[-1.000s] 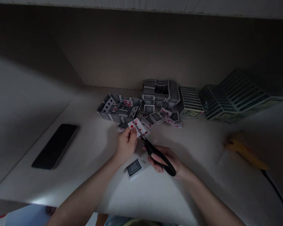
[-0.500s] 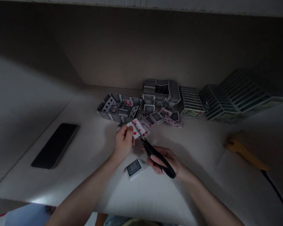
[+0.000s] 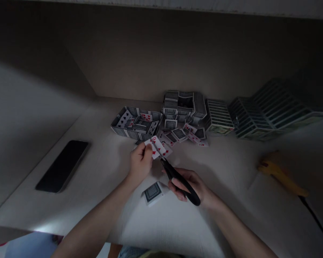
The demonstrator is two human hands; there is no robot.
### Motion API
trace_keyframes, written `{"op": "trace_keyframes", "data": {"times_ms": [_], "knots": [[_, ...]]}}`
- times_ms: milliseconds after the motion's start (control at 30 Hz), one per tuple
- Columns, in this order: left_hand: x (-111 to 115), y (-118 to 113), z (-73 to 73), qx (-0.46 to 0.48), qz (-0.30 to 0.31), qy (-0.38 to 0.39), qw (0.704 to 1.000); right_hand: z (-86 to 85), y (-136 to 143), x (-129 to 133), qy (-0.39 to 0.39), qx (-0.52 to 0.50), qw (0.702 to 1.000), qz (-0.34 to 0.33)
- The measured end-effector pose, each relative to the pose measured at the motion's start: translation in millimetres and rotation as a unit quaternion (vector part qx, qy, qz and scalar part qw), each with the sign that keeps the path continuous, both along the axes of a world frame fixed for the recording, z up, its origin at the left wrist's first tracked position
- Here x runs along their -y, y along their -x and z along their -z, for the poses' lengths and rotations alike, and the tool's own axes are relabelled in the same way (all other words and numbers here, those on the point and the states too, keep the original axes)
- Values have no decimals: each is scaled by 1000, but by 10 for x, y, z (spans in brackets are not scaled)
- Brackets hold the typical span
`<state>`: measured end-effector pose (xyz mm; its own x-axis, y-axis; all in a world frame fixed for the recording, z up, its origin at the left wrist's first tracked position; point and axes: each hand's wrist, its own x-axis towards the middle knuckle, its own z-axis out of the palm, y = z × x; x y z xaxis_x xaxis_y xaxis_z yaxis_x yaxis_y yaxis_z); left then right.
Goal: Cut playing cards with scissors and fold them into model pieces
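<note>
My left hand (image 3: 141, 161) pinches a red-printed playing card (image 3: 157, 148), a nine or six of diamonds, by its left side. In my right hand (image 3: 189, 184) are black-handled scissors (image 3: 179, 179), their blades lying across the card's face from its lower edge. Whether the blades have cut through it I cannot tell. Below the hands lies a deck of cards (image 3: 153, 192), back side up. Several loose cards (image 3: 179, 134) and cut pieces are scattered just beyond the scissors' tips.
An open box made of cards (image 3: 131, 134) stands behind my left hand, beside a taller card structure (image 3: 184, 107). Slatted card-like structures (image 3: 219, 114) line the back right. A phone (image 3: 62, 166) lies at left, a yellow glue gun (image 3: 282, 173) with a cord at right.
Little differs. The scissors and my right hand have shifted very slightly downward, while my left hand keeps its hold on the card in nearly the same spot.
</note>
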<state>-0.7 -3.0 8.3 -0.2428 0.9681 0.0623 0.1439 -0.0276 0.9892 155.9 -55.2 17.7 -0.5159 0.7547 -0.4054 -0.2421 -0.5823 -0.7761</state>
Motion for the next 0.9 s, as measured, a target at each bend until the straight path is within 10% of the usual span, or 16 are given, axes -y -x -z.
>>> {"op": "trace_keyframes", "data": {"times_ms": [900], "knots": [[-34,10,36,12,2,-6,1000,-30,12,21,16,2,1000,10]]}}
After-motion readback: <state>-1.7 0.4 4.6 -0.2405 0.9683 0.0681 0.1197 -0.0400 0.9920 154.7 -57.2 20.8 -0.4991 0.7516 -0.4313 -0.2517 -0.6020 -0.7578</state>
